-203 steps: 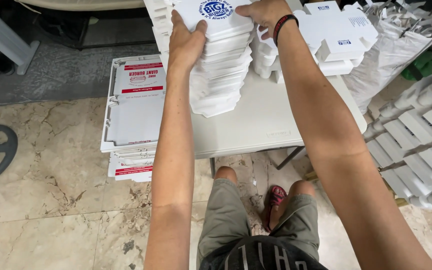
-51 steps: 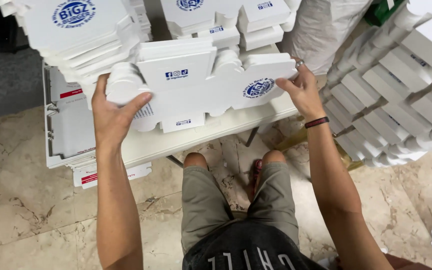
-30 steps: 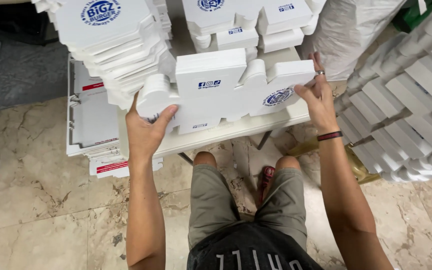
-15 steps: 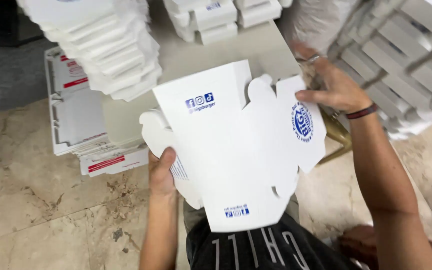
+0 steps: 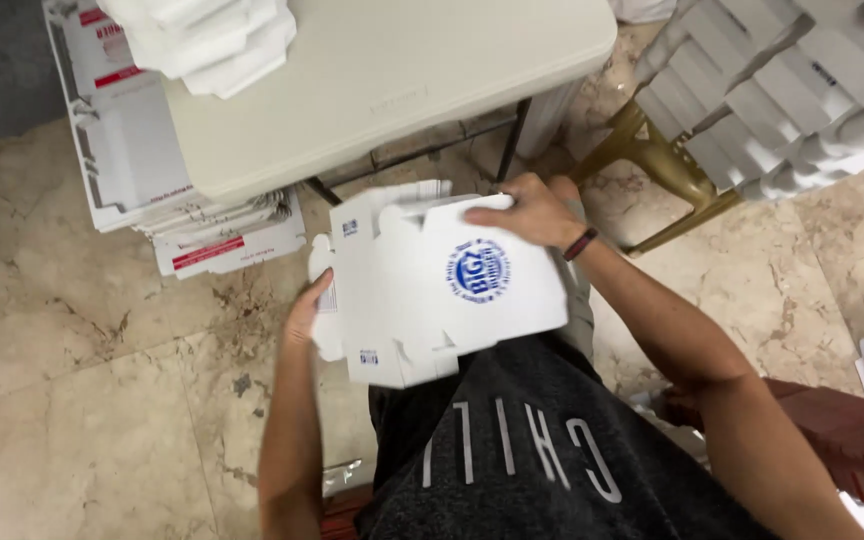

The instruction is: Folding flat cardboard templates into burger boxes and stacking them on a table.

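Beige marble floor (image 5: 82, 400), cream folding table (image 5: 392, 80), gold chair (image 5: 652, 165)

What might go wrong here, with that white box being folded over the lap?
The white cardboard box is held in the air between the left hand and right hand, so a panel may crease crookedly with nothing firm beneath. The stack of flat boxes overhangs the table edge and looks likely to slide off. The folded boxes piled on the chair lean and may topple.

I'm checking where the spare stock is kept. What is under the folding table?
Under the table show its dark metal legs and marble floor. Flat printed cardboard sheets lie partly beneath its left edge. The tabletop hides the rest.
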